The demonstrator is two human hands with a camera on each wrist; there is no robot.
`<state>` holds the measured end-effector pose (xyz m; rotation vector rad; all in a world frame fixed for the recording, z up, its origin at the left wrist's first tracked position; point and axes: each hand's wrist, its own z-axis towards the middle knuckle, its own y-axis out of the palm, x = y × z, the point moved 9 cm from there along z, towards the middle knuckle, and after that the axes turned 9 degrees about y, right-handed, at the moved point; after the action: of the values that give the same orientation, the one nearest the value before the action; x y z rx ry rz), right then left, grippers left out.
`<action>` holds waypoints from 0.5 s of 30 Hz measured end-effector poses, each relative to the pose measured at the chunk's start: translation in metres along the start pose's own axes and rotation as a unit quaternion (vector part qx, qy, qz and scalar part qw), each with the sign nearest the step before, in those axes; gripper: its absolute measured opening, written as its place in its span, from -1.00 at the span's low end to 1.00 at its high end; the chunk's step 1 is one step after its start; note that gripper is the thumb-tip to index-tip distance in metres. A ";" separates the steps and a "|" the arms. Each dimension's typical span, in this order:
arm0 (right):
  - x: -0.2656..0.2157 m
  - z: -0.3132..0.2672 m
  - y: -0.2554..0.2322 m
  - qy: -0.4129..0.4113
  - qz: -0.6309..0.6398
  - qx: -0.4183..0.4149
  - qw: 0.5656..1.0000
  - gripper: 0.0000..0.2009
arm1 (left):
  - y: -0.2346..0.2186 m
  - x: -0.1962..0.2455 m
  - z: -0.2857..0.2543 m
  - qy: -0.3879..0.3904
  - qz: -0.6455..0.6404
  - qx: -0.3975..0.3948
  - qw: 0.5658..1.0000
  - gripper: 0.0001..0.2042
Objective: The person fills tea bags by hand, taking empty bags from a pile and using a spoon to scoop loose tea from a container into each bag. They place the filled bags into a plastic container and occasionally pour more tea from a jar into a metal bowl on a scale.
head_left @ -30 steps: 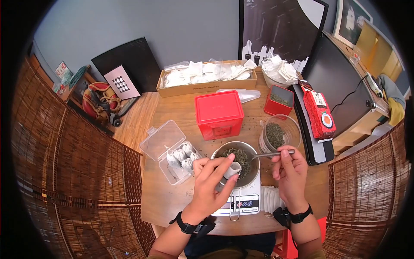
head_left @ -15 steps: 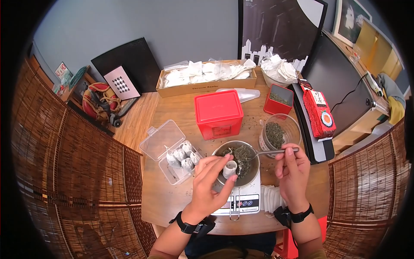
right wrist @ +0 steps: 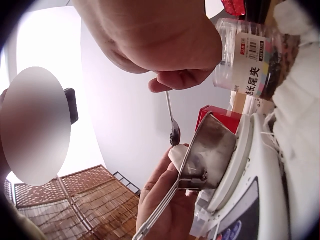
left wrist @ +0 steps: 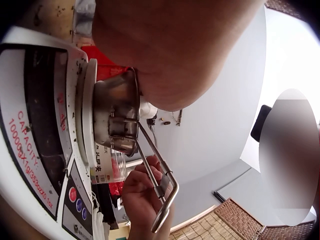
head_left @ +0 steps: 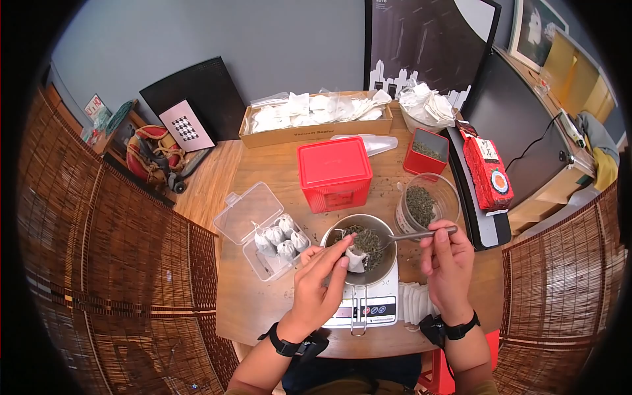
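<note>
My left hand (head_left: 316, 283) holds a small white tea bag (head_left: 356, 261) between thumb and fingers, over a metal bowl (head_left: 370, 278) of dried leaves. In my right hand (head_left: 449, 266) is a metal spoon (head_left: 418, 235), gripped by its handle. The right wrist view shows dark leaves on the spoon (right wrist: 175, 132), its tip right at the tea bag (right wrist: 176, 156). The bowl stands on a white kitchen scale (head_left: 385, 316), its wire handle (left wrist: 155, 175) toward me. Filled tea bags (head_left: 286, 250) lie in a clear plastic case (head_left: 263, 270) left of my left hand.
Behind the bowl stands a red tin (head_left: 334, 172). A clear jar (head_left: 449, 197) of leaves and an open red box (head_left: 440, 164) are to the right. Flat white bags (head_left: 415, 303) lie beside the scale. A carton (head_left: 316, 133) of white bags lines the back.
The spoon has come up from the bowl with leaves and moved left to the tea bag. The tea bag has tilted, its mouth now toward the spoon.
</note>
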<state>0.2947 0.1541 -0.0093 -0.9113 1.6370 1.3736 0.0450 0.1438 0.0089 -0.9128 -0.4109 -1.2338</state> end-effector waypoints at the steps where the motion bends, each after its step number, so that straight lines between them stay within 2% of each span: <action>1: 0.001 0.000 0.000 -0.001 -0.001 -0.005 1.000 -0.78 | 0.000 0.001 0.001 0.002 0.003 0.001 1.000 -0.61; 9: -0.002 -0.004 0.005 -0.016 -0.028 -0.025 0.999 -0.79 | -0.001 0.004 0.002 0.012 0.007 0.007 1.000 -0.56; 15: -0.008 -0.009 0.009 -0.059 -0.048 -0.043 0.996 -0.80 | -0.001 0.002 0.001 0.003 0.008 0.010 1.000 -0.51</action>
<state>0.2893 0.1467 0.0024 -0.9284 1.4369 1.4144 0.0450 0.1432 0.0107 -0.8943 -0.4087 -1.2154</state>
